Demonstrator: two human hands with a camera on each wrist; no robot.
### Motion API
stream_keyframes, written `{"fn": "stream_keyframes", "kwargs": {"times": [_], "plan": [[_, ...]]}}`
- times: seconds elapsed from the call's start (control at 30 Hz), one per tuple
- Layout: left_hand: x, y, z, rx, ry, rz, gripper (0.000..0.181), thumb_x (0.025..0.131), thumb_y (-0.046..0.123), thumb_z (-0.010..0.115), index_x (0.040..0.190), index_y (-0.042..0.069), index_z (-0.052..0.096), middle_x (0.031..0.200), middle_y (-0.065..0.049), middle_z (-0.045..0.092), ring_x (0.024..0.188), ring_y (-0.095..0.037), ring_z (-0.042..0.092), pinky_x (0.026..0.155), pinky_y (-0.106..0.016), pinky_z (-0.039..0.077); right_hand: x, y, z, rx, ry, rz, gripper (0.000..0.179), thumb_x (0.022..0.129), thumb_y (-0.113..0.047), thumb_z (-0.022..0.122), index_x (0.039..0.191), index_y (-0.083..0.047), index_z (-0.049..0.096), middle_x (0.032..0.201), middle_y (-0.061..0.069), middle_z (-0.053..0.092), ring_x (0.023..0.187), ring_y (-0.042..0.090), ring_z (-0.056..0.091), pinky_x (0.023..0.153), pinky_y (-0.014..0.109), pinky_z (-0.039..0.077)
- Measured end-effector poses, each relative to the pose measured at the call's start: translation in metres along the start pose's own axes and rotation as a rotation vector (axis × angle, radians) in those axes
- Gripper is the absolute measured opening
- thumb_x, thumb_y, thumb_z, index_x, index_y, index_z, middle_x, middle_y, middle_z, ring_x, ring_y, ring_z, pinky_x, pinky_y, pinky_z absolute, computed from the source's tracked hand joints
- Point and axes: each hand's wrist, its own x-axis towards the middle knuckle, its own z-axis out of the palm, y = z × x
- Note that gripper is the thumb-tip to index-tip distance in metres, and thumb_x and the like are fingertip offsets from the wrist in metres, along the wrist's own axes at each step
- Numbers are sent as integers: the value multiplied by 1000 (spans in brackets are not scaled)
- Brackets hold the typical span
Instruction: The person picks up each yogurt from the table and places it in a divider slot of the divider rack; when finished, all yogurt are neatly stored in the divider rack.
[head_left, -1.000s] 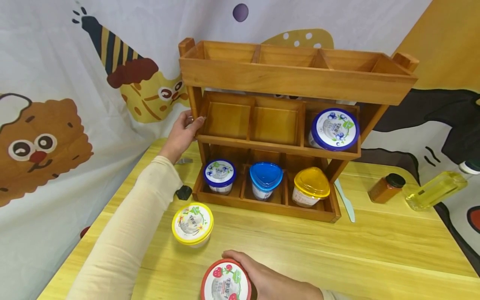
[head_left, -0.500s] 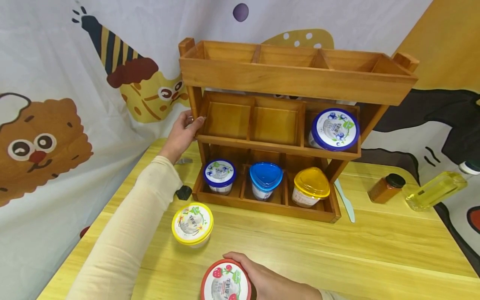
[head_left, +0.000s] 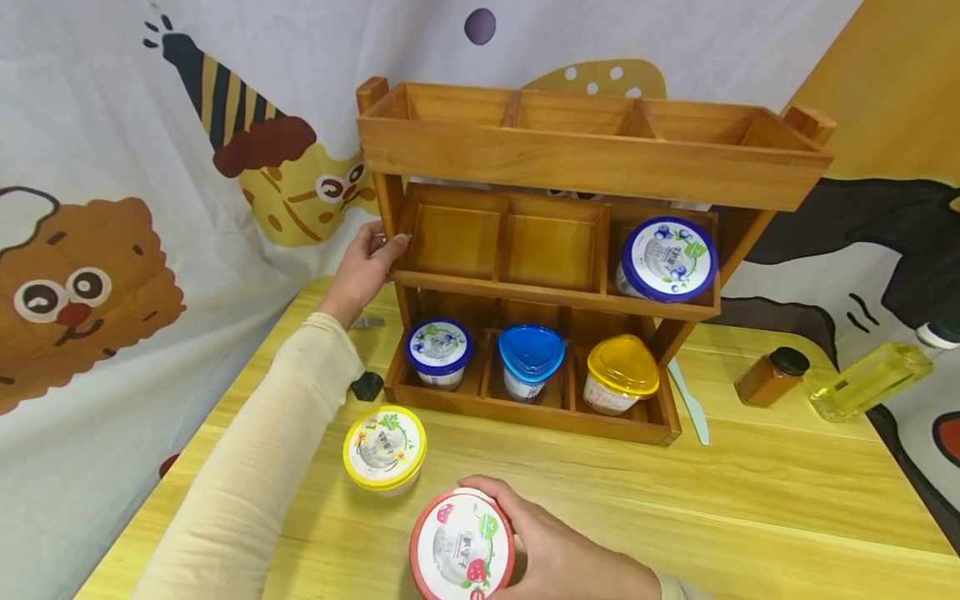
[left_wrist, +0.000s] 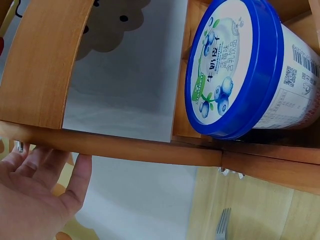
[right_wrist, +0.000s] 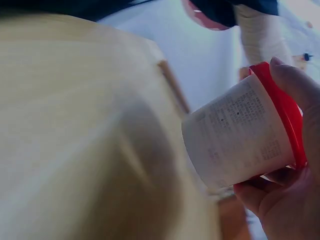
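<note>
My left hand [head_left: 363, 271] grips the left upright of a three-tier wooden rack [head_left: 585, 162]; in the left wrist view its fingers go behind the wooden post [left_wrist: 135, 150]. Low in the head view, my right hand [head_left: 570, 554] holds a red-lidded tub [head_left: 461, 546] with strawberries on its lid. The right wrist view shows the tub's printed white side [right_wrist: 230, 135], with fingers around the red lid [right_wrist: 282, 115]. A yellow-lidded tub [head_left: 385, 448] stands on the table, left of the held one.
The middle tier's right compartment bears a blueberry tub [head_left: 670, 258]. On the bottom tier sit a smaller blueberry tub [head_left: 439, 346], a blue-lidded cup [head_left: 531, 354] and a yellow-lidded cup [head_left: 622, 371]. Rightward lie a pale knife [head_left: 690, 404], a spice jar [head_left: 772, 377] and an oil bottle [head_left: 870, 383].
My right hand has lifted the red-lidded tub and moved it slightly forward and to the right. My left hand stays on the rack's upright.
</note>
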Motion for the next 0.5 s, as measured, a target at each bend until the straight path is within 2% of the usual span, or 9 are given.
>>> {"fn": "stream_keyframes", "kwargs": {"times": [0.13, 0.23, 0.37, 0.5], "plan": [[0, 0, 0, 0, 2, 0, 63, 99, 49, 52, 148, 14, 33, 145, -12, 47, 123, -26, 50, 99, -43, 46, -3, -15, -12, -207, 118, -150, 102, 74, -31, 88, 153, -32, 22, 144, -9, 47, 129, 14, 49, 108, 32, 41], [0, 1, 0, -1, 3, -2, 64, 99, 48, 52, 148, 14, 32, 146, -12, 46, 124, -26, 49, 100, -44, 45, -4, -26, -21, -295, 192, -233, 107, 70, -31, 90, 153, -29, 22, 142, -7, 49, 125, 14, 52, 106, 34, 43], [0, 1, 0, 2, 1, -8, 64, 99, 49, 52, 149, 14, 31, 148, -12, 44, 127, -27, 48, 102, -45, 44, -6, -40, -31, -342, 262, -308, 110, 68, -28, 92, 154, -25, 23, 142, -4, 50, 122, 16, 54, 103, 34, 46], [-1, 0, 0, -7, -1, -12, 65, 99, 48, 52, 150, 14, 31, 149, -13, 43, 128, -27, 48, 103, -46, 44, -8, -57, -42, -310, 306, -344, 113, 66, -18, 93, 154, -24, 23, 143, -1, 47, 119, 18, 54, 100, 31, 48]]}}
